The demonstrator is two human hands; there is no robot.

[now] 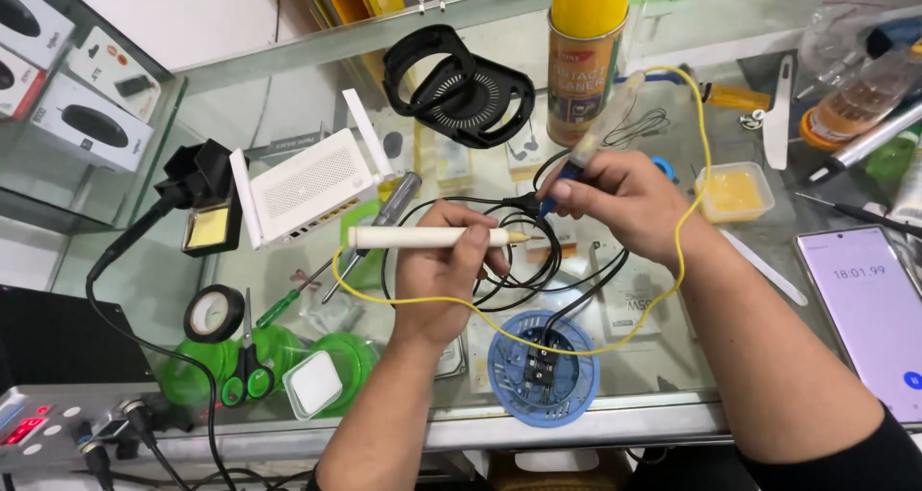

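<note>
My left hand (444, 265) grips a cream pen-shaped probe (403, 238), held level with its metal tip pointing right toward a black cable end. My right hand (624, 203) holds a second probe (600, 131) with a clear body and blue tip, slanting down to the same cable end (526, 203). A yellow wire (693, 169) loops from the probes around my right wrist. Black cable (538, 261) coils under both hands and runs down to a round blue plastic part (544, 368) with a black connector at the near edge.
On the glass counter (663, 361): a white router (305, 186), a soldering stand with sponge (206, 224), a yellow-capped spray can (584, 59), a black fan housing (459, 86), a flux tub (734, 191), a phone (872, 309), tape roll (212, 313), scissors (246, 368), screwdrivers.
</note>
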